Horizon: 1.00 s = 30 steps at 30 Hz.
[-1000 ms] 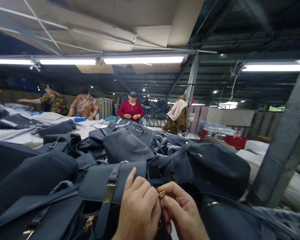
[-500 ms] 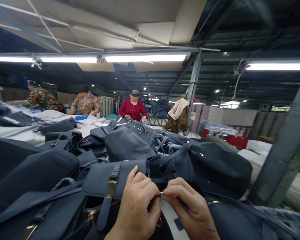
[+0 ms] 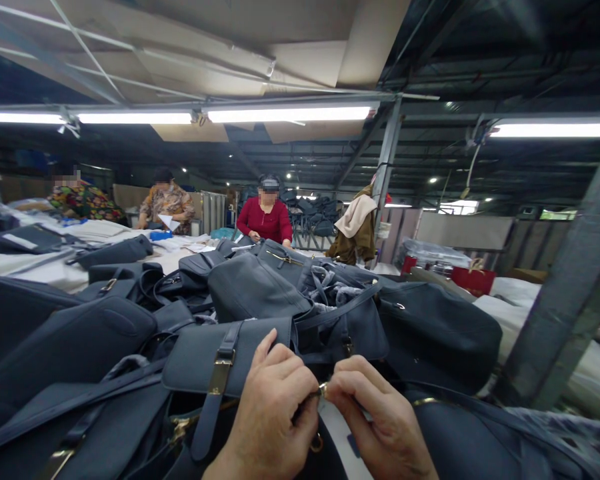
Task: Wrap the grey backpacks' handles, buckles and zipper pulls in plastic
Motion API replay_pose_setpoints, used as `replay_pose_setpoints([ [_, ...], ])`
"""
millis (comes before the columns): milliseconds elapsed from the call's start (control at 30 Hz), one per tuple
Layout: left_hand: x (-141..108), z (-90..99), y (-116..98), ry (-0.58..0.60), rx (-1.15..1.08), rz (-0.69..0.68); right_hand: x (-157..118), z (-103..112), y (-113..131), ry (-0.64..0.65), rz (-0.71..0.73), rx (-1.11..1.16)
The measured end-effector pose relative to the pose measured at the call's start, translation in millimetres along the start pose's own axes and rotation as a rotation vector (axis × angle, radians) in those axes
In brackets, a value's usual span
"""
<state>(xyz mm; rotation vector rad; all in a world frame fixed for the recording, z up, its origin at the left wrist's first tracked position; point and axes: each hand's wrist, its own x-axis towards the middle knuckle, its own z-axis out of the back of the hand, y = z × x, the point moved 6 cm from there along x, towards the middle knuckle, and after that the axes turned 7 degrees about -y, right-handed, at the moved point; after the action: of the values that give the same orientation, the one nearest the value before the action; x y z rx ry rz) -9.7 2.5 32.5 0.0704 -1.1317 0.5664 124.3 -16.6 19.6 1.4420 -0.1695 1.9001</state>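
My left hand [image 3: 267,417] and my right hand [image 3: 380,420] meet low in the middle of the view, their fingertips pinching a small gold metal fitting [image 3: 323,390]. A thin dark strap [image 3: 304,402] seems to run from it into my left fingers. Below hangs a small gold ring [image 3: 316,443]. Just beyond my left hand lies a slate-blue leather bag flap [image 3: 227,360] with a strap and gold buckle [image 3: 220,377]. Further dark slate-blue handbags [image 3: 253,290] are heaped around both hands.
A steel post [image 3: 555,287] slants up at the right. Several co-workers stand at white-covered tables beyond the heap, one in a red top [image 3: 265,221]. A red box [image 3: 473,281] and plastic-wrapped goods [image 3: 430,257] stand at the back right.
My hands have drawn closer together around the gold fitting, and the thin strap now shows at it. The far co-worker in a patterned shirt now holds up a white sheet.
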Motion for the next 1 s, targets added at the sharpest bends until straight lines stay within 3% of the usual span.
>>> replay_pose_setpoints([
  [167,1,0.8,-1,0.009,0.002,-0.004,-1,-5,0,0.031,-0.013,-0.014],
  [533,-1,-1.2,5,-0.078,0.027,0.093,0,-10,6,-0.054,0.022,-0.098],
  [1000,-1,2.0,11,-0.018,-0.038,0.24,-4,-14,8,-0.107,0.068,-0.172],
])
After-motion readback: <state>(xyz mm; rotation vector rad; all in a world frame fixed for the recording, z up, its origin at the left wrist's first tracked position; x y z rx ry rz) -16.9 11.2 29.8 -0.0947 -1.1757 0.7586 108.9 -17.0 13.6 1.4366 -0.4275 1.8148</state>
